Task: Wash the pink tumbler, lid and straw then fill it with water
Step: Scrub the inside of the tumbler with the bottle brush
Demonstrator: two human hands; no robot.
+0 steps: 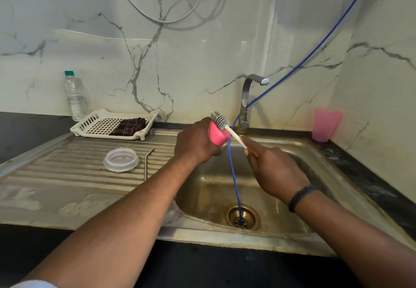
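Scrubbing is where we judge the task to stand. Our left hand (pixel 198 141) is wrapped around the pink tumbler (pixel 218 135), held over the sink (pixel 319 159) near the middle of the frame, while our right hand (pixel 272 168) pinches the white handle of the bottle brush (pixel 221 122), whose bristled head lies against the tumbler; whether it is inside or against the outside we cannot tell.

Left of the hands, on the ridged drainboard, the clear lid (pixel 121 159) lies flat and the bent straw (pixel 147 161) lies just beside it, apart from it. Neither looks to be in hand, so we take both as waiting for their wash; whether they are already clean we cannot tell.

No water shows at the tap (pixel 246 98), behind the hands. A blue hose (pixel 234 175) drops into the drain. By our reckoning, rinsing the tumbler, washing lid and straw, and filling with water all remain.
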